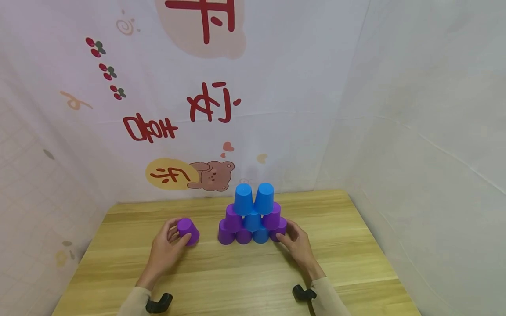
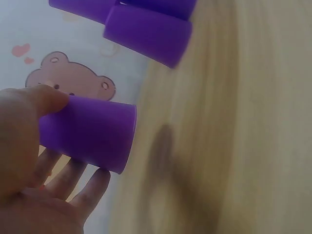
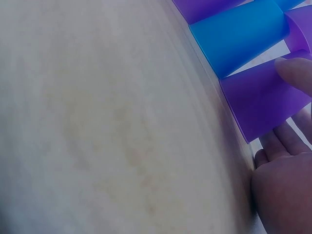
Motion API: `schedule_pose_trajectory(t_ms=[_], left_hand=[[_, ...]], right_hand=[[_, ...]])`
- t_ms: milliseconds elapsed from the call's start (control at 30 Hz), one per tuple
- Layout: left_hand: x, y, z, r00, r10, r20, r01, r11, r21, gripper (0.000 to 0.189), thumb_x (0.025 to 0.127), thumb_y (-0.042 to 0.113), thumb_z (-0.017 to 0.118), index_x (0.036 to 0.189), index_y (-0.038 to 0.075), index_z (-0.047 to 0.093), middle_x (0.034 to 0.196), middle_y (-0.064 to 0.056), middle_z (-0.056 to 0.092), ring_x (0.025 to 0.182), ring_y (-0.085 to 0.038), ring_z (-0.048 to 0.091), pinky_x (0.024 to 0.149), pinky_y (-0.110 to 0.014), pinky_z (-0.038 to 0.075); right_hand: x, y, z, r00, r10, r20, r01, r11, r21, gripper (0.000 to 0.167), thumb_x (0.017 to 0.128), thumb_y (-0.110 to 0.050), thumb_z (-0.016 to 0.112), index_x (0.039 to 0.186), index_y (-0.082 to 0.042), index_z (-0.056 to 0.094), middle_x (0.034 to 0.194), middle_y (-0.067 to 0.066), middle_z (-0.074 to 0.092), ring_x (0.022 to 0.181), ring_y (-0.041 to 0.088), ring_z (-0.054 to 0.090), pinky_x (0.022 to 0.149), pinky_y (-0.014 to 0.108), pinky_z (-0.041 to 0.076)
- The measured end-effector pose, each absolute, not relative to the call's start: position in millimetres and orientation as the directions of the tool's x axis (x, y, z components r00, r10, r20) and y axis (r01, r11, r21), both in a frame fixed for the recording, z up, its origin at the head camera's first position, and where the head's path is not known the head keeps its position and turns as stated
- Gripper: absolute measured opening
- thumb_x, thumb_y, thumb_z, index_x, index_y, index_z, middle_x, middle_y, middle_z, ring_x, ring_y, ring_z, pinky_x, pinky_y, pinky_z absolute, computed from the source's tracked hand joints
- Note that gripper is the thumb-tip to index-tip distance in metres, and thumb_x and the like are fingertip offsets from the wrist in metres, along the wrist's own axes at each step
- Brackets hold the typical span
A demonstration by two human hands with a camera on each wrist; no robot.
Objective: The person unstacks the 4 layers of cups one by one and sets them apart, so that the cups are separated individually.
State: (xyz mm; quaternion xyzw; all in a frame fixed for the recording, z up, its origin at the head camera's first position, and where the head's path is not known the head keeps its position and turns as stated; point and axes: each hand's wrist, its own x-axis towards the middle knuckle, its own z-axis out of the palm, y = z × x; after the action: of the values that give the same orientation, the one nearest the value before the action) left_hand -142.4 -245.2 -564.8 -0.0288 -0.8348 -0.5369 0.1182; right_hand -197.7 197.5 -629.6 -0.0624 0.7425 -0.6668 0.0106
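A purple cup [image 1: 189,231], mouth down, is held in my left hand [image 1: 164,251], thumb on the near side and fingers on the far side. In the left wrist view the cup's rim appears just off the table. To its right stands a pyramid of upside-down cups: purple and blue in the bottom row, a blue cup [image 1: 252,221] between two purple ones in the middle, two blue cups [image 1: 243,199] on top. My right hand [image 1: 301,250] grips the bottom row's rightmost purple cup [image 3: 263,100], thumb in front and fingers behind.
The wooden table [image 1: 221,281] meets a white printed cloth [image 1: 284,109] at the back, with more cloth on both sides. Black wrist devices [image 1: 159,303] sit at both sleeves. Bare tabletop separates the left-hand cup from the pyramid.
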Motion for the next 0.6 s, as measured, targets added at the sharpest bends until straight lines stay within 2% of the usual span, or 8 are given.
schedule_pose_trajectory(t_ms=[67, 133, 267, 300, 500, 533, 600], left_hand=[[-143, -246, -569, -0.972, -0.076, 0.221, 0.170, 0.419, 0.892, 0.059, 0.105, 0.007, 0.080, 0.156, -0.003, 0.052, 0.156, -0.029, 0.062, 0.143, -0.050, 0.065, 0.106, -0.001, 0.050], [-144, -248, -572, -0.976, -0.075, 0.202, 0.153, 0.415, 0.897, 0.060, 0.106, 0.008, 0.079, 0.157, -0.003, 0.051, 0.158, -0.030, 0.059, 0.146, -0.053, 0.063, 0.107, 0.000, 0.049], [-145, -251, -580, -0.984, -0.081, 0.156, 0.108, 0.423, 0.900, 0.061, 0.106, 0.009, 0.079, 0.158, -0.002, 0.050, 0.161, -0.031, 0.056, 0.150, -0.055, 0.060, 0.108, 0.000, 0.047], [-146, -251, -581, -0.985, -0.083, 0.148, 0.099, 0.429, 0.898, 0.060, 0.106, 0.009, 0.079, 0.158, -0.001, 0.050, 0.161, -0.030, 0.056, 0.150, -0.054, 0.060, 0.110, -0.005, 0.051], [-145, -252, -586, -0.987, -0.082, 0.135, 0.089, 0.421, 0.903, 0.060, 0.106, 0.009, 0.079, 0.158, 0.001, 0.050, 0.161, -0.029, 0.057, 0.150, -0.052, 0.061, 0.110, -0.006, 0.052], [-145, -252, -586, -0.987, -0.080, 0.139, 0.094, 0.414, 0.905, 0.060, 0.106, 0.008, 0.080, 0.158, 0.000, 0.050, 0.161, -0.029, 0.057, 0.150, -0.052, 0.061, 0.107, -0.002, 0.049], [-145, -252, -587, -0.987, -0.077, 0.143, 0.100, 0.410, 0.907, 0.060, 0.106, 0.007, 0.080, 0.158, 0.000, 0.051, 0.161, -0.029, 0.058, 0.149, -0.053, 0.061, 0.108, -0.002, 0.050]], right_hand=[[-198, 197, -630, -0.992, -0.108, 0.068, -0.079, 0.101, -0.992, 0.060, 0.102, -0.007, 0.083, 0.157, -0.006, 0.060, 0.163, 0.019, 0.064, 0.160, 0.041, 0.054, 0.122, 0.011, 0.046], [-197, 197, -630, -0.992, -0.108, 0.071, -0.082, 0.098, -0.992, 0.060, 0.102, -0.006, 0.083, 0.157, -0.006, 0.060, 0.163, 0.019, 0.064, 0.160, 0.040, 0.054, 0.122, 0.011, 0.046], [-198, 196, -630, -0.992, -0.104, 0.076, -0.086, 0.097, -0.992, 0.061, 0.101, -0.005, 0.084, 0.157, -0.004, 0.060, 0.162, 0.020, 0.064, 0.159, 0.039, 0.054, 0.122, 0.011, 0.046], [-198, 196, -629, -0.992, -0.102, 0.078, -0.087, 0.094, -0.992, 0.061, 0.100, -0.005, 0.084, 0.157, -0.004, 0.061, 0.163, 0.020, 0.064, 0.159, 0.039, 0.054, 0.122, 0.010, 0.046], [-197, 197, -629, -0.992, -0.100, 0.075, -0.085, 0.103, -0.991, 0.061, 0.100, -0.006, 0.084, 0.157, -0.005, 0.061, 0.163, 0.019, 0.064, 0.160, 0.040, 0.053, 0.122, 0.009, 0.044], [-197, 197, -629, -0.992, -0.101, 0.075, -0.085, 0.106, -0.991, 0.061, 0.101, -0.007, 0.084, 0.157, -0.005, 0.061, 0.163, 0.019, 0.065, 0.160, 0.040, 0.054, 0.122, 0.009, 0.044], [-198, 197, -629, -0.992, -0.103, 0.077, -0.088, 0.108, -0.990, 0.061, 0.101, -0.007, 0.084, 0.157, -0.006, 0.061, 0.162, 0.019, 0.065, 0.160, 0.040, 0.054, 0.122, 0.009, 0.044]])
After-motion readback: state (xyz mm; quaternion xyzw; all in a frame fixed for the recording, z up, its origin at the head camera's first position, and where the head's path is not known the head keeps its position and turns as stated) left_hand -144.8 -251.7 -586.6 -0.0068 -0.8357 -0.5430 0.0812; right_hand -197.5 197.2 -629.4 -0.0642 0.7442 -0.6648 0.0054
